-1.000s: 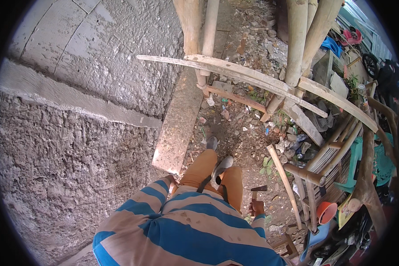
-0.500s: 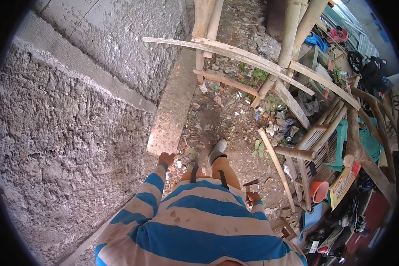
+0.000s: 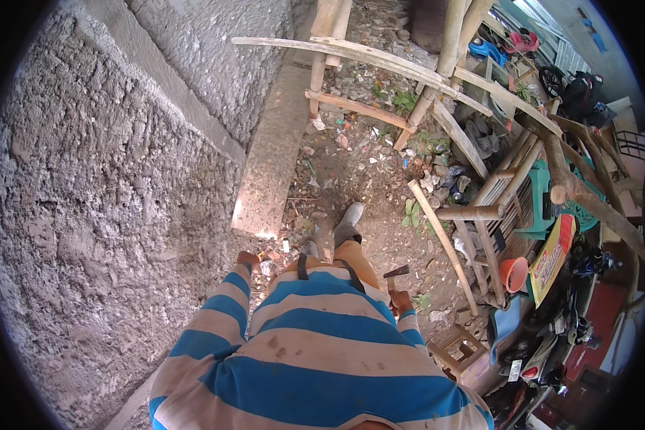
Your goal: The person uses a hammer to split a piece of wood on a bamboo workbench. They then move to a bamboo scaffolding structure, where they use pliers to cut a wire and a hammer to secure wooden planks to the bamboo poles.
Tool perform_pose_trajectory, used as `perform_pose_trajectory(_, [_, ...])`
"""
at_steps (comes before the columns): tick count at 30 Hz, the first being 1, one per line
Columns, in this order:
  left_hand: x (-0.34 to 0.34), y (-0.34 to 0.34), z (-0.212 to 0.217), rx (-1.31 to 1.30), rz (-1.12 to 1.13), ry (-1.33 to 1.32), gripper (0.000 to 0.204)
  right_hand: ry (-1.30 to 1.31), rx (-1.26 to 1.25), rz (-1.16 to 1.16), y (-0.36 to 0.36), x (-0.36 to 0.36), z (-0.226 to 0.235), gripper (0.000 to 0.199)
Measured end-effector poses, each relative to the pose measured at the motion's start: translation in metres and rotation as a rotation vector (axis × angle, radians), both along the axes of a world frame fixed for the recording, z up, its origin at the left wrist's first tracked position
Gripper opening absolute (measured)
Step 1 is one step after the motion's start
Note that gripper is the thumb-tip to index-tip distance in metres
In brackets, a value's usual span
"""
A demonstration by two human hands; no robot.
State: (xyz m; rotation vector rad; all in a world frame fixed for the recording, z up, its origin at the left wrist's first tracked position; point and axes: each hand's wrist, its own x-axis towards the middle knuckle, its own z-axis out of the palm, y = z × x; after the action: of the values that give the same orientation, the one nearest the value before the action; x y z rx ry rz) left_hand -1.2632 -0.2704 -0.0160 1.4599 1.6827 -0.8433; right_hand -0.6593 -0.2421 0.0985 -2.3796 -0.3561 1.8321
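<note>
My right hand (image 3: 401,301) is low by my right hip, closed round the short handle of a hammer (image 3: 396,272). Its dark head points up and sideways above my fist. On the other side, my left hand (image 3: 249,259) hangs near the rough grey wall (image 3: 122,215), just below the near end of a concrete ledge (image 3: 261,193). Its fingers look curled; anything inside them is hidden. My striped sleeves cover both forearms.
Bamboo scaffolding (image 3: 394,68) crosses ahead. Rubble and litter cover the dirt ground (image 3: 351,179). To the right are a loose bamboo pole (image 3: 441,244), a bamboo bench (image 3: 509,186), an orange bucket (image 3: 513,274), a wooden stool (image 3: 462,351) and a motorcycle (image 3: 545,351).
The hammer and my right hand have shifted slightly up and left. My left hand has moved left, nearer the wall. The surroundings have shifted in view, and the ledge end sits higher.
</note>
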Motion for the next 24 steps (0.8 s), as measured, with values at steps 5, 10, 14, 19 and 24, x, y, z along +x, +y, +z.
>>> perform_pose_trajectory(5, [0.042,-0.104,0.029,-0.195,-0.193,-0.177,0.028,-0.124,-0.079,-0.007,-0.089,0.009,-0.034,0.026])
perform_pose_trajectory(10, [0.032,-0.137,-0.031,0.136,0.313,-0.231,0.045,-0.135,-0.137,0.084,-0.138,0.007,-0.037,0.026])
perform_pose_trajectory(14, [0.063,-0.032,0.004,0.322,0.833,-0.171,0.052,-0.179,-0.106,0.127,-0.131,0.023,-0.057,0.027])
perform_pose_trajectory(19, [0.043,0.062,0.037,0.529,0.672,-0.166,0.053,-0.210,-0.065,0.023,-0.108,0.057,-0.066,0.028])
perform_pose_trajectory(24, [0.047,0.063,0.038,0.545,0.652,-0.154,0.055,-0.081,0.120,-0.180,-0.029,0.085,-0.011,0.033])
